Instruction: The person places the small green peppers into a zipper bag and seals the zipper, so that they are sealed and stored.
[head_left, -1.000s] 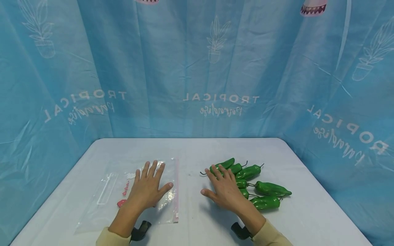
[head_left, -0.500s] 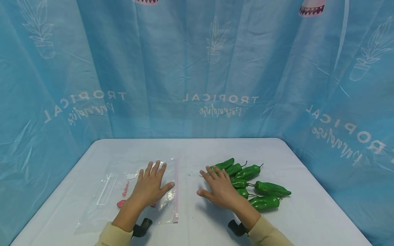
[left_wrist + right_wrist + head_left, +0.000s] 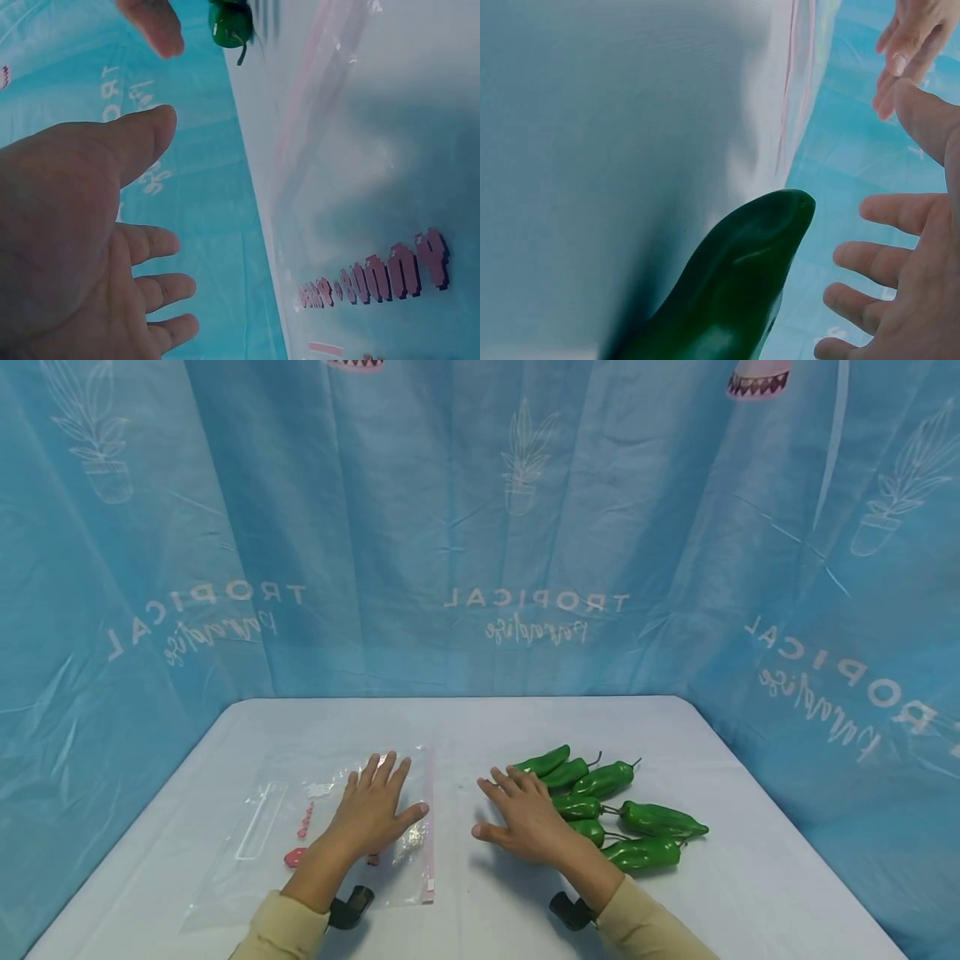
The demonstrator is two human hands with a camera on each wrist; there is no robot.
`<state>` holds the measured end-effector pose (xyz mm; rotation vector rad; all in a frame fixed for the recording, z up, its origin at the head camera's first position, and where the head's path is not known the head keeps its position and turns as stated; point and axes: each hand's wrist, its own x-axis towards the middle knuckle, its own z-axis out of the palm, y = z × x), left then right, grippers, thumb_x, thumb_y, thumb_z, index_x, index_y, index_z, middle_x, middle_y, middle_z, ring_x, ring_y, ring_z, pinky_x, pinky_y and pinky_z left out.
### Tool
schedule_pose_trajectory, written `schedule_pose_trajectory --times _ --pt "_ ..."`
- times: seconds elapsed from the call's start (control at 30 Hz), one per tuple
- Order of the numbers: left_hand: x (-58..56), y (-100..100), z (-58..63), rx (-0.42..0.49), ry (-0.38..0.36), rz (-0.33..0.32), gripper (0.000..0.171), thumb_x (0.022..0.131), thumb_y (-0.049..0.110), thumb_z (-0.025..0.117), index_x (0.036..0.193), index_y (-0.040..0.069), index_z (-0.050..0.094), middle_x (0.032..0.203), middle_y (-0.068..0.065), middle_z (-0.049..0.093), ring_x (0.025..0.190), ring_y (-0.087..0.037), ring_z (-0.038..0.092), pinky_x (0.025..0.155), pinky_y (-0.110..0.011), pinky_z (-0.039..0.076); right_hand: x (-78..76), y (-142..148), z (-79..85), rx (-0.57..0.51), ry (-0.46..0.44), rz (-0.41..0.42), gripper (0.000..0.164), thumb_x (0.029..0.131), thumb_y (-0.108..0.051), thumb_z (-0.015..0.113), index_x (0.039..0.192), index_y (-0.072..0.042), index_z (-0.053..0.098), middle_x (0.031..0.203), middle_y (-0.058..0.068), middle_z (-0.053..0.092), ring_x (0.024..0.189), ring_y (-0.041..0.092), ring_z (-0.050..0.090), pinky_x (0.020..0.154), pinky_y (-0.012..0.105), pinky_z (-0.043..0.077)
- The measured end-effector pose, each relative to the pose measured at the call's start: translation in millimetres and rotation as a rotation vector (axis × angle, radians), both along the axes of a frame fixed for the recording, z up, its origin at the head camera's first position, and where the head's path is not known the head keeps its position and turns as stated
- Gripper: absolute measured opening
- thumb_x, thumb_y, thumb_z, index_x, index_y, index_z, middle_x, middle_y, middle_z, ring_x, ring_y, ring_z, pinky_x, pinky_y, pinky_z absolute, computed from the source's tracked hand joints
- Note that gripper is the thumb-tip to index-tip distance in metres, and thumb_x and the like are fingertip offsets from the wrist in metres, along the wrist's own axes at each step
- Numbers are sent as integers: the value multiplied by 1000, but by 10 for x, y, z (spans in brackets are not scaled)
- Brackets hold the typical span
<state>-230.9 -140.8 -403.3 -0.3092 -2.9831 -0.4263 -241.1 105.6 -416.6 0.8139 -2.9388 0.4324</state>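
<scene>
My left hand (image 3: 367,817) hovers palm down over a clear zip bag (image 3: 251,881) that lies flat on the table, its pink zip edge toward the middle. Pink print shows on the bag, partly hidden by the hand and forearm. Fingers are spread and hold nothing. My right hand (image 3: 525,822), also spread and holding nothing, hangs in the air at the left side of several green peppers (image 3: 663,820) and covers part of them. In the right wrist view one pepper (image 3: 731,285) lies near the palm, apart from the fingers. The left wrist view shows another green pepper (image 3: 230,24) beyond the bag.
A white-covered table (image 3: 472,727) carries the bag on the left and the peppers on the right. Blue printed curtains (image 3: 420,527) stand behind and at both sides. A dark wrist camera mount (image 3: 351,907) sits under each wrist.
My right hand has drifted left, uncovering more of the peppers. My left hand has shifted slightly right. The bag and peppers have stayed in place on the table.
</scene>
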Motion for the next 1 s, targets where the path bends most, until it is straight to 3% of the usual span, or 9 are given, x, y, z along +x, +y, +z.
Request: schedule_pose_trajectory --times 1.0 --pt "-161 37 -143 13 -67 -26 74 88 45 59 144 2 35 153 -23 26 143 -43 17 113 -63 16 -107 -120 -53 50 -33 52 71 88 -57 54 145 -20 37 153 10 33 143 34 25 113 57 20"
